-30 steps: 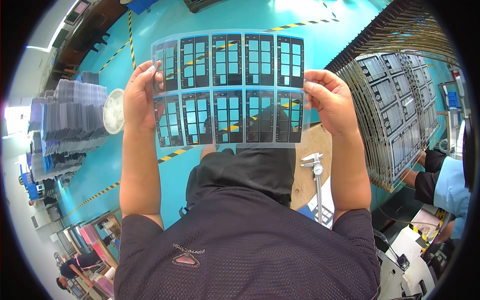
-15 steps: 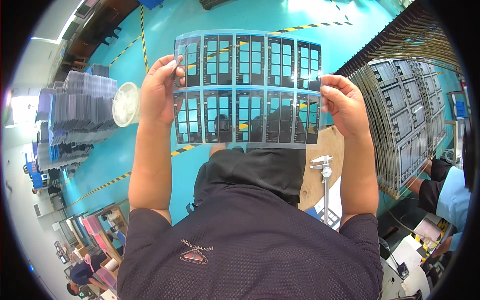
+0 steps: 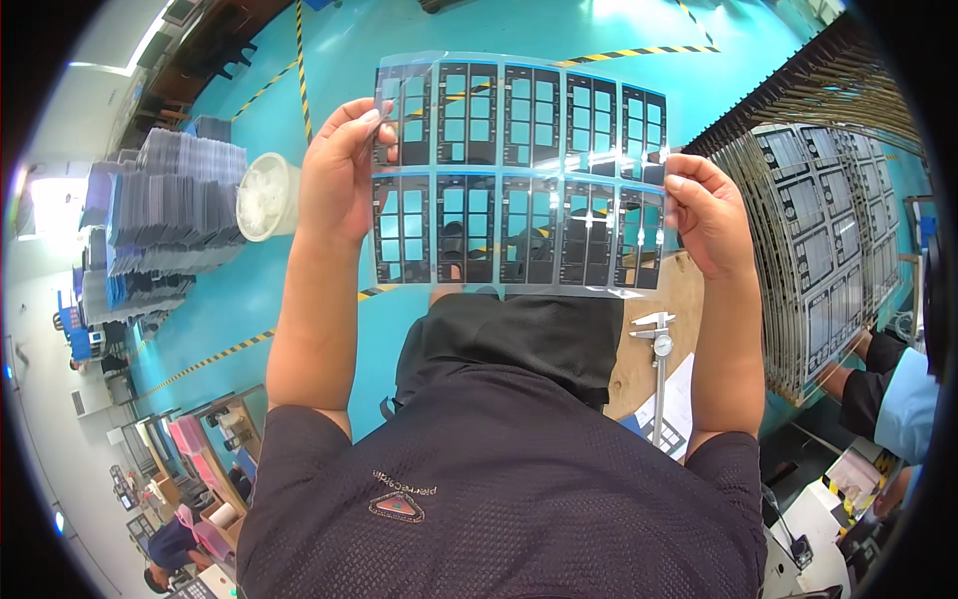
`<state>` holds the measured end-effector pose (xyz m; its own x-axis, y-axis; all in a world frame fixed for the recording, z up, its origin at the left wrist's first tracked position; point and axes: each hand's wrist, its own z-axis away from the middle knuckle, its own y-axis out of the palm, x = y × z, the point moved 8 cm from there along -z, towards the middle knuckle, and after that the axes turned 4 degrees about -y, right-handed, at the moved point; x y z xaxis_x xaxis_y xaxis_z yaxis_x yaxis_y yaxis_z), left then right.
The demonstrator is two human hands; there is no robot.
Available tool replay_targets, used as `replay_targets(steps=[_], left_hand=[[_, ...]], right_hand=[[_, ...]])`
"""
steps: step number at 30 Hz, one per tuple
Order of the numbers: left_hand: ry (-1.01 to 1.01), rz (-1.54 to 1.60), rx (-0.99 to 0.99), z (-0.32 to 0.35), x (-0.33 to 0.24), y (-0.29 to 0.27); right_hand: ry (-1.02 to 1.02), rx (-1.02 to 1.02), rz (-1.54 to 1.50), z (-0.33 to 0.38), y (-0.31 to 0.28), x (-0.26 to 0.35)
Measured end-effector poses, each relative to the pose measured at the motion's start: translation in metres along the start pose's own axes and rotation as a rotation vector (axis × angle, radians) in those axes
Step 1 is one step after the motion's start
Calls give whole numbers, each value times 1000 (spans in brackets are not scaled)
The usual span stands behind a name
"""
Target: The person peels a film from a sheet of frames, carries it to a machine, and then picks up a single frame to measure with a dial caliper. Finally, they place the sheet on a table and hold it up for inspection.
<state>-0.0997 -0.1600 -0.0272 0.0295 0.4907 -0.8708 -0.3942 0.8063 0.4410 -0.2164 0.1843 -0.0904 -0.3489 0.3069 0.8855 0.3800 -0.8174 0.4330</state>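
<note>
The left hand (image 3: 339,175) pinches the left edge of a clear flexible plastic sheet printed with two rows of black rectangular frames (image 3: 519,175), thumb in front and fingers curled behind; the right hand (image 3: 709,215) grips the right edge the same way, closed on the film. The sheet hangs upright between both hands, held out in front of the chest over the turquoise floor (image 3: 559,30), with glare streaks across its middle

To hold it well for a look-through, I judge the grip should stay on the margins only, off the printed frames, with even tension so the film does not bow, and a slight tilt to lose the glare

Just right of the right hand stands a long fanned row of similar printed sheets on a rack (image 3: 818,250), near enough to brush with the elbow. Below it, a metal caliper (image 3: 659,369) lies on a pale wooden board (image 3: 689,290) over white papers. To the left, well apart, sit a white round plastic tub (image 3: 264,195) and tall grey stacks of sheets (image 3: 170,210). Another person's light blue sleeve (image 3: 903,404) shows at the right rim
</note>
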Motion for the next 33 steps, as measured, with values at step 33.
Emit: replay_targets(steps=[33], left_hand=[[-105,-28,-39,-11,20,-24]], right_hand=[[-22,28,-9,13,10,15]])
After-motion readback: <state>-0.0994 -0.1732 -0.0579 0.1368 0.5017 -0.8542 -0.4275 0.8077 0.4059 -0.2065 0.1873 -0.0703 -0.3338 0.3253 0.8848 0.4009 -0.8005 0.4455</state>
